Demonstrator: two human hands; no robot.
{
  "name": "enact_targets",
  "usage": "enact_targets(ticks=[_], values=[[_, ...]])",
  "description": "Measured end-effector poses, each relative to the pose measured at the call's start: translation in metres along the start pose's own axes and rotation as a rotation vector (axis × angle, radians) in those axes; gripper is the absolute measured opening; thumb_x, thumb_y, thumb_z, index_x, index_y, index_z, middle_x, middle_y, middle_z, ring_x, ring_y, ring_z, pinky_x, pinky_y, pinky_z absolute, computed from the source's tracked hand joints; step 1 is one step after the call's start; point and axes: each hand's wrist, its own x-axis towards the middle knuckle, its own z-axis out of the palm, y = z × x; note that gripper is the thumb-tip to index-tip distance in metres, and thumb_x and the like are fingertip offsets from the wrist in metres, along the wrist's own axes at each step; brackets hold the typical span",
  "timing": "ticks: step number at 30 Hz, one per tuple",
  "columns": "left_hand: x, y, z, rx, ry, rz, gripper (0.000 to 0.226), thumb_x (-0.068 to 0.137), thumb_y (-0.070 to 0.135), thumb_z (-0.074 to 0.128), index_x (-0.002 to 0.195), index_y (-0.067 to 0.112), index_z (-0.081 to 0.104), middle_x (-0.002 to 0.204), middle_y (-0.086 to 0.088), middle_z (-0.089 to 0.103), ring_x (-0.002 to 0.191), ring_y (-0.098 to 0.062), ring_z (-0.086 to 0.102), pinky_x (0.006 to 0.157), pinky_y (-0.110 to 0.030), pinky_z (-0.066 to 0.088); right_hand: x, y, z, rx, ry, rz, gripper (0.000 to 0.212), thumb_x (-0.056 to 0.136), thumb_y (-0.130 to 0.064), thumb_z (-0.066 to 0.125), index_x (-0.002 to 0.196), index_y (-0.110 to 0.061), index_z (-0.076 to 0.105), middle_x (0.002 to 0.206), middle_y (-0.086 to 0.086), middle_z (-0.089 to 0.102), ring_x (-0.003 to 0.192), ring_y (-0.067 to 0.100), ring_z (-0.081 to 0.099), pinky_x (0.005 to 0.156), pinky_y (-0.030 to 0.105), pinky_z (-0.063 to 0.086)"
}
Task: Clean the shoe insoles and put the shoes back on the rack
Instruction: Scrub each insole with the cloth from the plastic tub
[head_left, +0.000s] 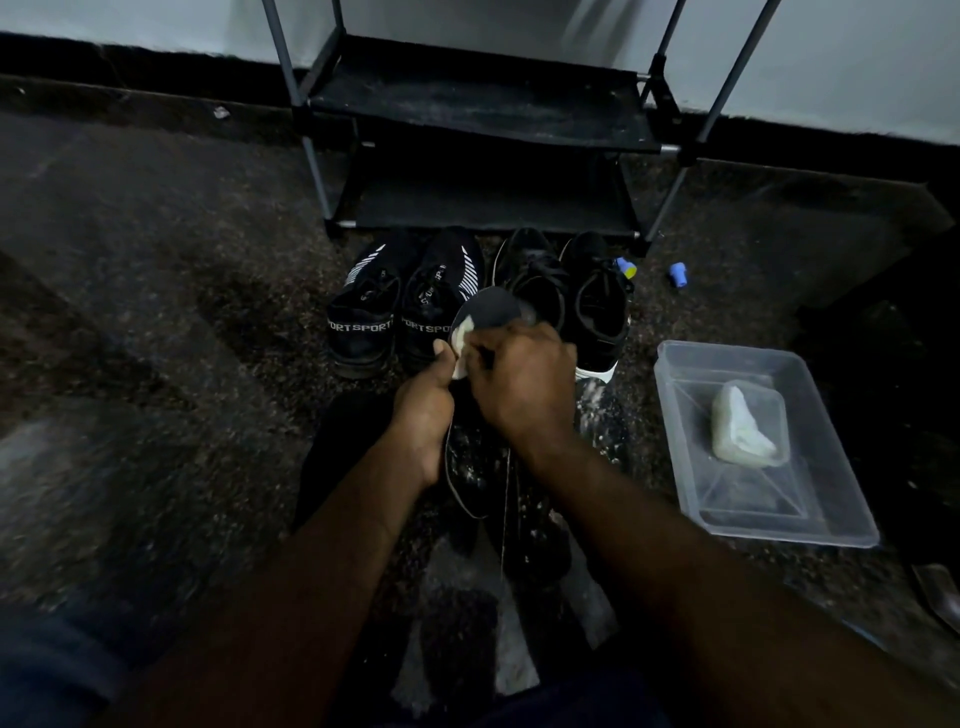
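Left hand (423, 410): I see it closed around the near part of a dark insole (491, 312), thumb up along its left edge.
Right hand (519, 387): closed on a pale cloth (462, 340), fingers curled, pressing the cloth against the face of the insole.
Insole: held up between both hands, its rounded far end standing clear above the knuckles; the lower part runs down under the hands and I cannot follow its full outline in the dim light.
Cloth: only a small pale fold shows, between the left thumb and the right fingers, touching the insole.
Shoes, left pair (400, 306): black, with white stripes and the word SPORT on the heel bands, side by side on the floor just beyond the hands, heels toward me.
Shoes, right pair (566, 296): black laced shoes, just beyond the right hand; the outer one shows a white sole edge.
Rack (483, 140): beyond both pairs, against the wall, dark shelves on grey poles; I see no shoes on the shelves in view.
Tray (831, 499): clear plastic, on the floor to the right of the right hand, apart from it.
Second cloth (745, 426): a pale wad lying inside the tray.
Blue cap (677, 274): on the floor beyond the tray, near the rack foot.
Floor (156, 312): dark and speckled, with pale smears below the hands.
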Motion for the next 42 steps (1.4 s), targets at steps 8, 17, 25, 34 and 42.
enact_targets(ticks=[8,17,25,34,42], values=[[-0.001,0.001,0.001,0.104,-0.033,0.037,0.056,0.104,0.056,0.047,0.122,0.008,0.069,0.116,-0.015,0.074,0.101,-0.027,0.074,0.078,-0.034,0.060,-0.012,-0.003,0.004,0.132,0.002,-0.072,0.031,0.093,-0.041,0.052,0.107,-0.032,0.078,0.091,0.001,0.067,0.089,0.027,0.063,0.075,0.042,0.051],[-0.012,0.005,0.007,0.090,-0.122,0.136,0.034,0.108,0.035,0.048,0.132,0.020,0.067,0.128,-0.010,0.072,0.119,-0.022,0.068,0.103,-0.038,0.052,0.006,0.002,-0.006,0.000,0.027,-0.009,0.028,0.092,-0.042,0.055,0.111,-0.034,0.074,0.102,0.001,0.068,0.103,0.027,0.060,0.078,0.038,0.034],[-0.008,0.004,0.007,0.103,-0.157,0.140,0.035,0.111,0.034,0.043,0.139,0.025,0.061,0.134,-0.009,0.068,0.127,-0.025,0.062,0.111,-0.044,0.047,0.004,0.008,-0.010,0.069,-0.081,-0.094,0.038,0.091,-0.039,0.053,0.125,-0.035,0.071,0.105,0.005,0.066,0.106,0.028,0.061,0.084,0.041,0.043],[-0.009,0.000,0.010,0.141,-0.134,0.189,0.043,0.103,0.036,0.057,0.143,0.022,0.058,0.142,-0.001,0.063,0.133,-0.019,0.057,0.118,-0.044,0.040,0.035,0.032,-0.019,-0.055,0.014,0.057,0.030,0.094,-0.038,0.054,0.118,-0.035,0.072,0.110,0.005,0.068,0.108,0.030,0.060,0.089,0.044,0.041],[-0.008,0.010,0.010,-0.176,-0.027,0.109,0.022,0.108,0.021,0.050,0.124,0.026,0.065,0.106,0.002,0.078,0.095,-0.016,0.074,0.087,-0.041,0.058,-0.014,0.028,-0.015,0.089,-0.030,-0.038,0.045,0.085,-0.050,0.043,0.111,-0.034,0.076,0.100,0.004,0.073,0.095,0.030,0.066,0.079,0.044,0.054]])
